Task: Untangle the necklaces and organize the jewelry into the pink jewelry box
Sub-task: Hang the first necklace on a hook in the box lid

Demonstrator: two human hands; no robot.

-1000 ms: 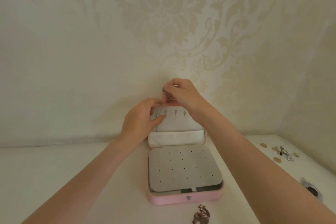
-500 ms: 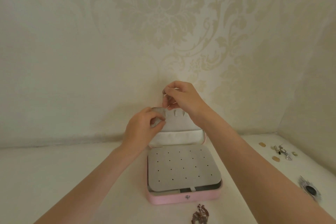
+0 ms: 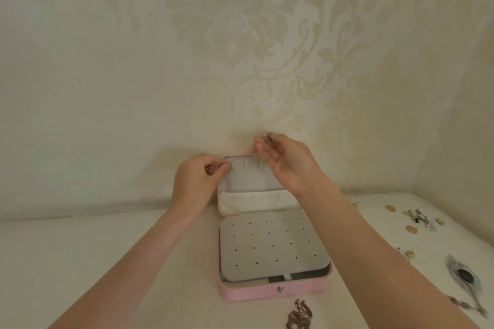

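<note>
The pink jewelry box (image 3: pixel 272 292) lies open on the table, its lid standing against the wall. A grey perforated insert (image 3: pixel 272 244) covers its base. My left hand (image 3: pixel 196 181) pinches a thin silver chain (image 3: pixel 230 176) at the lid's upper left corner, where it hangs down the grey lining. My right hand (image 3: pixel 283 159) is raised above the lid's top edge with fingers loosely curled; something small and dark shows at its fingertips, too blurred to name.
A reddish-brown tangled piece (image 3: pixel 299 315) lies in front of the box. At the right lie several small earrings and beads (image 3: pixel 417 218) and a dark oval brooch (image 3: pixel 465 274). The patterned wall stands just behind the lid.
My right hand has loosened and lifted slightly from the lid's top. My left hand has moved left to the lid's corner, and the chain now hangs down the lining.
</note>
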